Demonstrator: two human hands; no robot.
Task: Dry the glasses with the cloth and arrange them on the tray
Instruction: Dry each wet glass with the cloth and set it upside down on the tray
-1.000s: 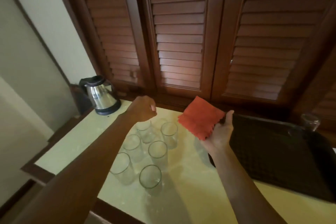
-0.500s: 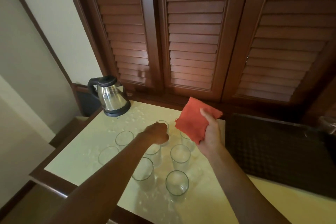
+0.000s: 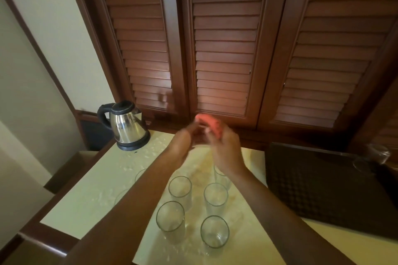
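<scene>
Wooden louvered doors (image 3: 224, 49) back a pale counter (image 3: 90, 196) in a room corner. Both hands are raised together above the counter's back middle, blurred by motion. Right hand (image 3: 226, 146) has its fingers curled round an orange-red cloth (image 3: 210, 123), bunched at the top of the hand. Left hand (image 3: 183, 142) meets it from the left, fingers curled toward the cloth; something seems held between the two hands, but the blur hides whether it is a glass, and whether the left hand grips anything cannot be told.

Below the hands, clear glasses stand upright on the counter: one just under the right wrist (image 3: 221, 176), two in a middle row (image 3: 180, 188) (image 3: 215, 197), two nearer the front edge (image 3: 170, 218) (image 3: 214, 233). Two more rims (image 3: 140, 175) (image 3: 121, 196) show partly behind the left forearm. Water drops speckle the counter around them.

Dark textured tray (image 3: 323, 189) lies on the counter's right side, well apart from the glass group. One glass (image 3: 372, 157) sits at the tray's far right corner, blurry. Steel kettle (image 3: 127, 127) with black handle stands on its base at the back left corner.
</scene>
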